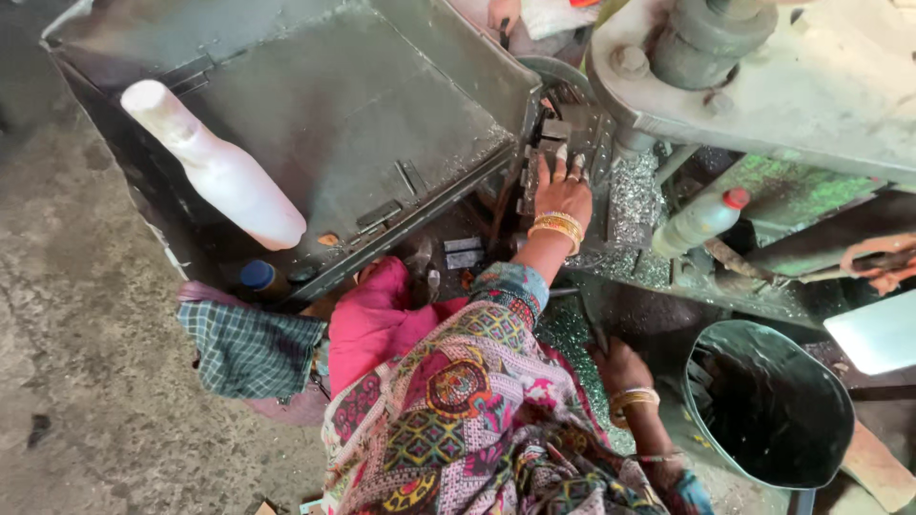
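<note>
Concrete floor (86, 315) at left, grey metal machine (363, 124) across the top of the frame. Left hand (563, 191) at upper centre, fingers spread flat, pressed on a small metal piece (556, 129) in the machine's die. Right hand (620, 367) low at lower right, resting on metal shavings (572, 329) beside a dark bucket (773, 405); grip impossible to tell. White plastic bottle (219, 172) lying at upper left.

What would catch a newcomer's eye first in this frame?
The left hand, with gold bangles, is pressed into the machine at top centre. A white bottle lies on the grey metal tray at upper left. At lower right, the right hand rests beside a dark metal bucket.
</note>
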